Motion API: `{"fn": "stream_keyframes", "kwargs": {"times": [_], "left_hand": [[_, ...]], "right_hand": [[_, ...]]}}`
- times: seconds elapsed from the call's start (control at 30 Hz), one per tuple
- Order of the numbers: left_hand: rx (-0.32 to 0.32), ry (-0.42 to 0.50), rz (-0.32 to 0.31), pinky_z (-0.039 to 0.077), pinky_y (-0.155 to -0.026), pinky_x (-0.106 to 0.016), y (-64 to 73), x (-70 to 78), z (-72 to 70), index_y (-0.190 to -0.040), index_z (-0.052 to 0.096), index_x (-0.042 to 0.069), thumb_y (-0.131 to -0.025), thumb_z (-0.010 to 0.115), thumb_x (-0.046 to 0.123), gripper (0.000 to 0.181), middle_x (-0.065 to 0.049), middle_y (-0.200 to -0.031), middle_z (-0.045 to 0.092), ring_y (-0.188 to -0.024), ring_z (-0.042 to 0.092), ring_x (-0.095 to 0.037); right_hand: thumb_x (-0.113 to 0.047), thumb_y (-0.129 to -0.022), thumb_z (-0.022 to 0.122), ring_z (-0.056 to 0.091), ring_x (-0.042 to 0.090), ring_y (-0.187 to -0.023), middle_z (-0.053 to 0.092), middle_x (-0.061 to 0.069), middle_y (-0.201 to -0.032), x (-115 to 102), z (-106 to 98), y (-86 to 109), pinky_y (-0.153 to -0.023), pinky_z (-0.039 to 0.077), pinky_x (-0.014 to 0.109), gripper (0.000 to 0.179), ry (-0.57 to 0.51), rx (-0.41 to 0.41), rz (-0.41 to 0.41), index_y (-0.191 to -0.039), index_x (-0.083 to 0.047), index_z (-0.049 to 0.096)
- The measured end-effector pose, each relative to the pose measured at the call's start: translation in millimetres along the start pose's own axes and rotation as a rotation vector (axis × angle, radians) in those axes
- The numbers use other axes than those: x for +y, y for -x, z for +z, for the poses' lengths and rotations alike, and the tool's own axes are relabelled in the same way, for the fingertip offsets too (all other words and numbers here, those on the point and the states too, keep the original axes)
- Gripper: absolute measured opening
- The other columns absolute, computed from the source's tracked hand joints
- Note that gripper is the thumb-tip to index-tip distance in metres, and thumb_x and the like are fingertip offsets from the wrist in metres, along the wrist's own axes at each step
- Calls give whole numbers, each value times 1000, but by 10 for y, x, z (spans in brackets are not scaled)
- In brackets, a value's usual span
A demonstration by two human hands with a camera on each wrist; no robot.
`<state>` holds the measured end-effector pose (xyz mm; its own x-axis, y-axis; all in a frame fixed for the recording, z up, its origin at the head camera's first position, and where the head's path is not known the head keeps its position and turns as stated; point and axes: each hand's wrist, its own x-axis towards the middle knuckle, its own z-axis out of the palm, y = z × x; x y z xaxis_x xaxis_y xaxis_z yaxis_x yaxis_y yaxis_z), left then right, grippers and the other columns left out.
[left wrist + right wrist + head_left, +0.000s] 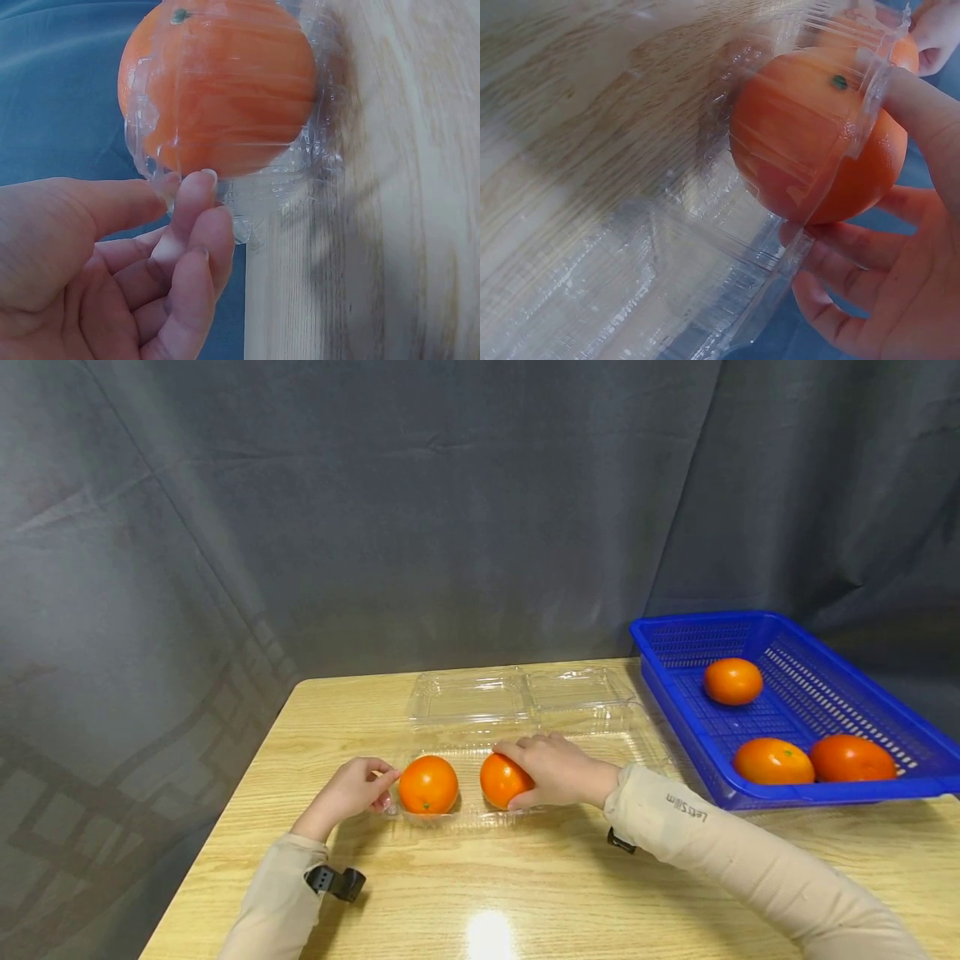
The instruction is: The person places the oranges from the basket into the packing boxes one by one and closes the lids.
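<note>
A clear plastic clamshell box (468,817) lies on the table with its lid (468,697) folded back behind it. One orange (428,785) sits in the box's left end. At that end my left hand (356,789) pinches the box's rim between thumb and fingertips, as the left wrist view shows. A second orange (501,781) is inside the box, to the right of the first, with a gap between them. My right hand (553,768) has its fingers and thumb curled round this orange (817,135) from above and the right.
A blue plastic basket (678,722) stands at the right of the wooden table (420,893), with oranges (732,682) in it. To the right of the box's first bay lies another bay (622,743) of clear plastic. A dark grey curtain (465,527) hangs behind the table.
</note>
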<state>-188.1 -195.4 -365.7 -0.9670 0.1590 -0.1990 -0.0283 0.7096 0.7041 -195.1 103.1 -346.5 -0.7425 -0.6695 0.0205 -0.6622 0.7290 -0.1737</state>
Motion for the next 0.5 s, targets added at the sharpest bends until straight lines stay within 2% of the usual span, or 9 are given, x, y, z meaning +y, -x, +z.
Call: {"fn": "stream_keyframes", "kwargs": {"times": [0.23, 0.5], "left_hand": [[7, -5, 1, 55, -59, -30, -5, 2, 2, -109, 60, -6, -96, 52, 20, 30, -6, -63, 59, -55, 56, -11], [10, -6, -4, 55, -58, -29, -4, -5, 3, -109, 60, -6, -95, 52, 21, 30, -6, -63, 59, -55, 56, -11]], "right_hand": [[-43, -75, 75, 59, 32, -108, 62, 14, -119, -1, -6, 6, -96, 42, 57, 70, 1, 17, -9, -131, -10, 48], [-40, -77, 73, 63, 28, -101, 64, 13, -115, -2, -48, 18, -88, 49, 48, 64, 19, 69, -47, -129, -8, 51]]}}
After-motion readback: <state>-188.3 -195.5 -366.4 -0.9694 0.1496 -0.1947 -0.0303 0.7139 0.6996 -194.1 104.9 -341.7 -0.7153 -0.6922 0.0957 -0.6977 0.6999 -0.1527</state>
